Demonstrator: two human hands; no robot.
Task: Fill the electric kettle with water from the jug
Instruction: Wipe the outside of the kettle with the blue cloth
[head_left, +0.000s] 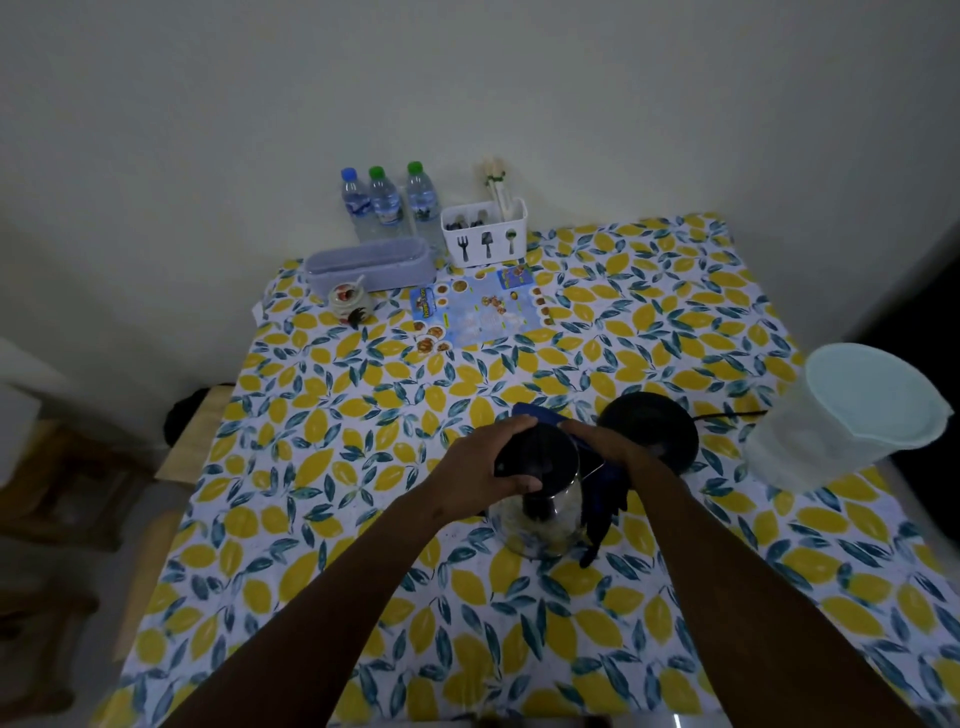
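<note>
Both hands are on the electric kettle (540, 514), which stands on the lemon-print tablecloth (322, 467) just beside its black base (649, 436) — the left hand (493, 462) curled over the dark lid, the right hand (605, 441) closed near the handle. The lid seems to be getting opened; the jug (852, 415) waits untouched, well apart to the right — next, a hand must fetch it and pour.

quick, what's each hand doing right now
Left hand: closed over the kettle's black lid.
Right hand: on the kettle at its handle side; grip cannot be told.
</note>
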